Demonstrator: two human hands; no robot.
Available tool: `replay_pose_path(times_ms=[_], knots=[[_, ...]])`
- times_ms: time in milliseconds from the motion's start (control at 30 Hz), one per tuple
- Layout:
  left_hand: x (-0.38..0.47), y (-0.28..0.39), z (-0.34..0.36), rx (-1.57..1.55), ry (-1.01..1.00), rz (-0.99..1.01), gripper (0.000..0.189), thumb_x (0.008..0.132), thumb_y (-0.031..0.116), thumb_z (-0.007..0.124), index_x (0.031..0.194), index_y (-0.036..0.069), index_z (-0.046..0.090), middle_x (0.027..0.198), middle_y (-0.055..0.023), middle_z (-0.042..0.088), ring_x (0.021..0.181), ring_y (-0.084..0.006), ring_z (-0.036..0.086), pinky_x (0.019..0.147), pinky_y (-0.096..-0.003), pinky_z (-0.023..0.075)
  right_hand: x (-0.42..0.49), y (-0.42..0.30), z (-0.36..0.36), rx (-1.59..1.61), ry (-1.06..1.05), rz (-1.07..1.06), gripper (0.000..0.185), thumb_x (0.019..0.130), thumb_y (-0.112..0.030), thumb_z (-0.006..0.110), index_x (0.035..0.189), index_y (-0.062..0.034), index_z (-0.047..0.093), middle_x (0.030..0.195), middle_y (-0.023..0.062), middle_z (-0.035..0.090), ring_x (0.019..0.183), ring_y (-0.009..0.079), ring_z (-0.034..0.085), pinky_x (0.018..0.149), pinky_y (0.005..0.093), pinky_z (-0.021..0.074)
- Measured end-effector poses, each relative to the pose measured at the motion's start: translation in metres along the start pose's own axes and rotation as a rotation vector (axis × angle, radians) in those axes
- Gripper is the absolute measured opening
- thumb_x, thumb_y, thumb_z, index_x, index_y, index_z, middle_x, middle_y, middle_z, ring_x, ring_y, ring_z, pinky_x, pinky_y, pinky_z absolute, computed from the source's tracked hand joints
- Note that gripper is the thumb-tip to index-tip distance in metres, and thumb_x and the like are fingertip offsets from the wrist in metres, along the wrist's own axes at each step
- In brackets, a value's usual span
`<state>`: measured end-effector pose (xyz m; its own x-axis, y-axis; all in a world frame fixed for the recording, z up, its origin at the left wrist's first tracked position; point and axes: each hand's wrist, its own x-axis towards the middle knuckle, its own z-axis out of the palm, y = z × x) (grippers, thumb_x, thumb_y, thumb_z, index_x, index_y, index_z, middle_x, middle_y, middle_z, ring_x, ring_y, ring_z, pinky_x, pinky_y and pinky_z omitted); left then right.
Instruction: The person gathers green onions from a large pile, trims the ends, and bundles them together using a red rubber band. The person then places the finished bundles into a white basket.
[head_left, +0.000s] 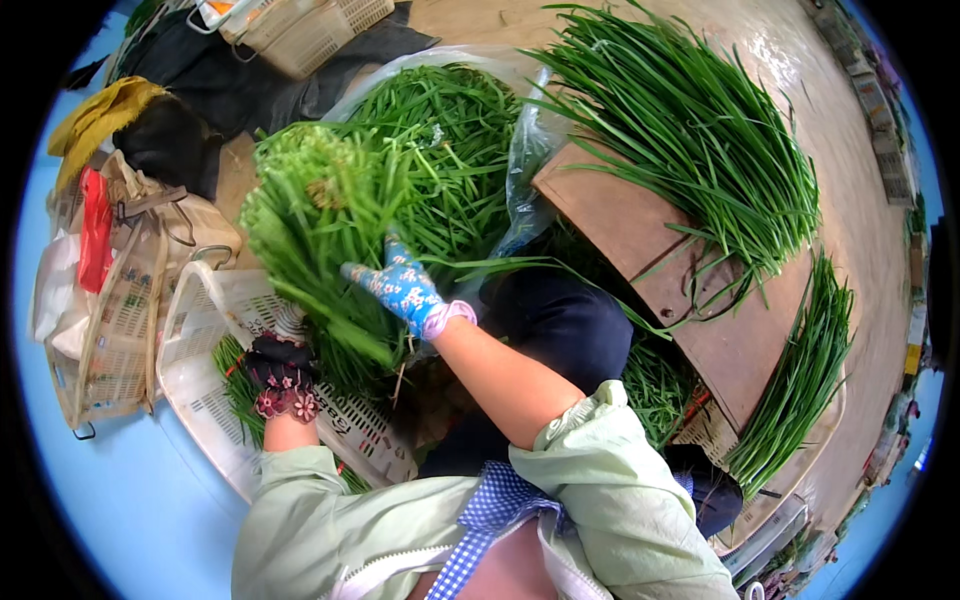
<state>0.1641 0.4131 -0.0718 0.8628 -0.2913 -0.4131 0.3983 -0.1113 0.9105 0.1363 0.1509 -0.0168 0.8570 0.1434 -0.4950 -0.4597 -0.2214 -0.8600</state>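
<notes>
My right hand (401, 289), in a blue flowered glove, grips a large bunch of garlic chives (315, 217), thumb and fingers spread over its leaves. The bunch is blurred; its pale cut ends point up and away from me. At its lower left is my left hand (283, 375), in a black glove with a flowered lace cuff. Its fingers are partly hidden, so its grip on the bunch cannot be made out. Beneath my left hand, tied chives (238, 382) lie in a white plastic crate (199, 375). Beyond the bunch, loose chives (450, 105) fill a clear plastic bag (529, 161).
On the right, a brown board (600, 195) bears a big pile of chives (690, 142). Another bunch (795, 382) leans at its near edge over a crate (821, 457). Stacked crates (124, 330) stand left; another crate (307, 37) sits at the back. My knee (562, 315) is in the middle.
</notes>
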Motion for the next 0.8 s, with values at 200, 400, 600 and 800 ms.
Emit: replay_pose_path(times_ms=[200,400,600,800], knots=[[0.012,-0.012,0.009,0.002,0.043,-0.040,0.042,0.086,0.012,0.052,0.127,0.003,0.045,0.121,-0.0107,0.056,0.112,-0.0261,0.051,0.101,-0.0337,0.0358,0.014,0.012,-0.025,-0.177,0.377,-0.013,0.082,0.066,-0.044,0.074,0.125,0.0056,0.046,0.125,0.0300,0.046,0.110,0.0409,0.049,0.096,0.0421,0.0394],[0.022,-0.009,0.015,0.000,0.051,-0.036,0.042,0.086,0.012,0.052,0.127,0.003,0.046,0.120,-0.0107,0.056,0.111,-0.0261,0.052,0.101,-0.0336,0.0366,0.040,0.045,-0.010,0.373,0.089,0.176,0.098,0.072,-0.049,0.071,0.137,0.0059,0.021,0.126,0.0297,0.046,0.119,0.0360,0.047,0.098,0.0371,0.0376],[0.006,-0.007,0.025,-0.012,0.072,-0.017,0.042,0.085,0.012,0.052,0.126,0.003,0.047,0.119,-0.0108,0.056,0.109,-0.0260,0.053,0.100,-0.0335,0.0374,0.015,0.058,-0.004,0.222,-0.153,-0.270,0.049,0.087,-0.021,0.057,0.131,-0.0065,0.043,0.120,0.0155,0.057,0.109,0.0294,0.054,0.101,0.0338,0.0353],[-0.045,0.018,0.033,0.004,0.069,0.010,0.042,0.085,0.012,0.053,0.125,0.004,0.047,0.119,-0.0108,0.056,0.108,-0.0259,0.053,0.099,-0.0334,0.0382,-0.081,0.027,-0.014,0.401,-0.102,-0.435,0.065,0.082,-0.027,0.064,0.136,-0.0063,0.035,0.119,0.0116,0.058,0.123,0.0218,0.043,0.110,0.0332,0.0229]])
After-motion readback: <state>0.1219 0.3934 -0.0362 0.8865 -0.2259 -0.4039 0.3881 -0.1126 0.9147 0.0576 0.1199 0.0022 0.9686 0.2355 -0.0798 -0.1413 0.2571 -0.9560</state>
